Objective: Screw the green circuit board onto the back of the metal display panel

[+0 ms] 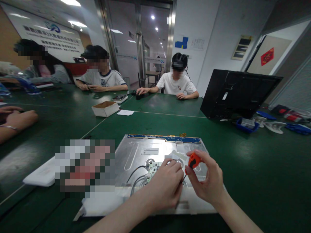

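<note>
A flat silver metal display panel (136, 152) lies in front of me on the green table. A narrow blue circuit strip (150, 138) runs along its far edge. On the panel sits a small pale green circuit board (152, 167) with dark cables (136, 176) at its left, partly covered by my left hand. My right hand (210, 181) pinches the orange and black handle of a screwdriver (193, 160), its shaft slanting down toward my left fingers. My left hand (165, 183) is closed over the board's right side near the shaft; whatever its fingers hold is hidden.
A black monitor (238, 94) stands at the right, beside a blue tray (247, 125) with small items. An open cardboard box (105, 109) sits farther back. A white slab-shaped object (41, 173) lies left of the panel. Several people sit around the table; another person's hand (23, 121) rests at far left.
</note>
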